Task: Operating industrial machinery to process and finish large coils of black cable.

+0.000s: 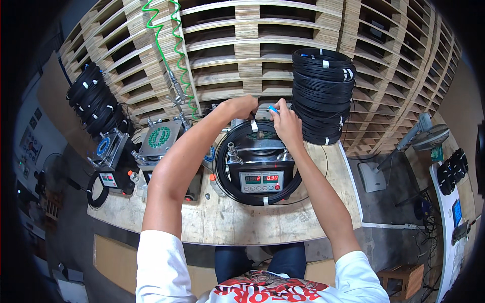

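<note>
Behind the grey machine [260,169] on the wooden bench [227,222], the black cable coil [237,189] ringing it is pinched by the left hand [243,107] while a blue connector tip [273,108] is gripped by the right hand [285,123]; seating is best done slowly, straight.

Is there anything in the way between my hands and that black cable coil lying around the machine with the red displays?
Nothing visible. Both hands are already at the far side of the black cable coil: the left hand rests at its back edge, and the right hand pinches a small blue connector there. The tall stack of coils stands just to the right.
</note>
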`<state>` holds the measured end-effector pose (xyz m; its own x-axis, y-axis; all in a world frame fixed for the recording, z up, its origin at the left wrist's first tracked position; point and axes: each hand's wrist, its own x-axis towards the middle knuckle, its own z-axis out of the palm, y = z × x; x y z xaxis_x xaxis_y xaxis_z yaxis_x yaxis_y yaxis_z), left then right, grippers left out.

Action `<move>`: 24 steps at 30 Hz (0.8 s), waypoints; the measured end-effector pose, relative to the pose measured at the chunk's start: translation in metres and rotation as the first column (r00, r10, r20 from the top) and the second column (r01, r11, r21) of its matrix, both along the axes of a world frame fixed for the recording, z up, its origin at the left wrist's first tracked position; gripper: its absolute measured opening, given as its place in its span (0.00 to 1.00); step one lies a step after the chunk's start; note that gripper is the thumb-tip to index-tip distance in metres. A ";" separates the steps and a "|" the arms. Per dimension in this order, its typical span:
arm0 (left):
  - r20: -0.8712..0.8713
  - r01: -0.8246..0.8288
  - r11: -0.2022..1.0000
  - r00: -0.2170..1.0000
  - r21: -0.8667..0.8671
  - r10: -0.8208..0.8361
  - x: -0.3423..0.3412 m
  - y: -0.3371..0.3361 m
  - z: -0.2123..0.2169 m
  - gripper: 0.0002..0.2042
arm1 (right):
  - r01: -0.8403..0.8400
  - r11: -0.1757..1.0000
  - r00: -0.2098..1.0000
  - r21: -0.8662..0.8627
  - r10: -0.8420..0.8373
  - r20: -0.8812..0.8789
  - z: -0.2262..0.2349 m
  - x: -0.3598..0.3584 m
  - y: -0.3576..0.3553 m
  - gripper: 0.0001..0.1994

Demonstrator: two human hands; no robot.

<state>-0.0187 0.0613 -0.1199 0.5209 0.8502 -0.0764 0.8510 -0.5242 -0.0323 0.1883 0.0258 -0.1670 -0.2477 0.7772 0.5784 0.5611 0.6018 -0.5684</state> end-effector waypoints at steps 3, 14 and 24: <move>-0.057 0.010 1.000 0.998 -0.002 -0.010 0.007 -0.001 0.002 0.07 | -0.012 1.000 1.000 -0.017 0.012 -0.012 0.000 0.000 0.001 0.10; 0.294 -0.106 0.993 0.952 0.041 0.090 -0.011 -0.019 0.008 0.07 | -0.008 0.999 0.999 0.034 0.009 -0.034 -0.007 -0.001 0.005 0.10; 0.938 -0.254 0.928 0.144 -0.274 0.317 -0.081 -0.107 -0.010 0.22 | 0.070 0.997 0.956 0.029 -0.058 -0.287 0.015 0.039 0.013 0.17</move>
<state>-0.0996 -0.0459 -0.1300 -0.0678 0.9687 0.2388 0.2868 -0.2104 0.9346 0.2272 0.0388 -0.1520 -0.0182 0.7617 0.6477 0.4166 0.5946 -0.6876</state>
